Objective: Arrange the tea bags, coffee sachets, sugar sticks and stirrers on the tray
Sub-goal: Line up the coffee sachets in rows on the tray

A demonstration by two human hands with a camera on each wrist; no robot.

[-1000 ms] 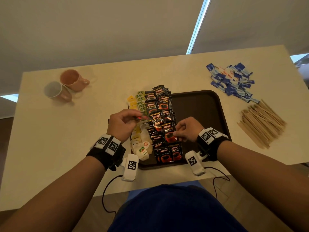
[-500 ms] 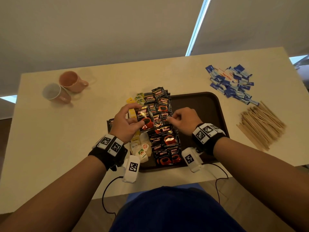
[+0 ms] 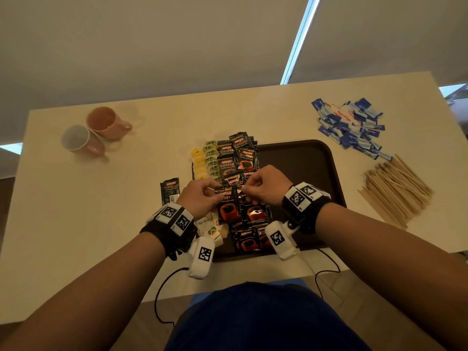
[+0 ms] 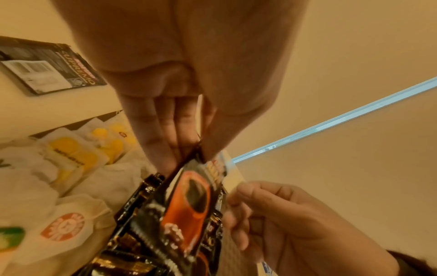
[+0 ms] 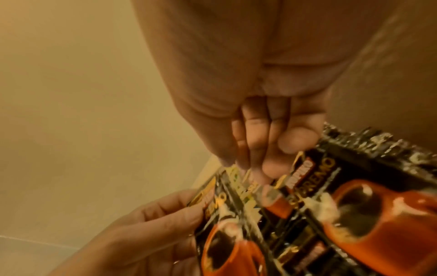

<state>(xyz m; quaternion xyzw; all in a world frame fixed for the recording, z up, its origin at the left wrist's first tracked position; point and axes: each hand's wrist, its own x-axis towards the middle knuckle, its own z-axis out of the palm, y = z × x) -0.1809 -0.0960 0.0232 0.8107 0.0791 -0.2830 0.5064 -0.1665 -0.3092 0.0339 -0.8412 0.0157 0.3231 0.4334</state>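
A dark brown tray (image 3: pixel 309 160) lies on the table with black coffee sachets (image 3: pixel 238 158) stacked along its left side and tea bags (image 3: pixel 206 160) beside them. My left hand (image 3: pixel 202 196) pinches the top edge of one coffee sachet (image 3: pixel 228 206) (image 4: pixel 189 194) lifted over the pile. My right hand (image 3: pixel 260 186) pinches the top of a neighbouring sachet (image 3: pixel 254 211) (image 5: pixel 354 196). Blue sugar sticks (image 3: pixel 352 125) and wooden stirrers (image 3: pixel 397 188) lie on the table right of the tray.
One coffee sachet (image 3: pixel 170 190) lies on the table left of the tray. Two pink mugs (image 3: pixel 96 133) stand at the far left. More tea bags (image 3: pixel 212 230) sit at the tray's near left corner. Cables hang off the near table edge.
Both hands have come together over the coffee pile, and each now pinches a sachet by its top edge. The left hand's sachet has moved nearer and now hangs upright.
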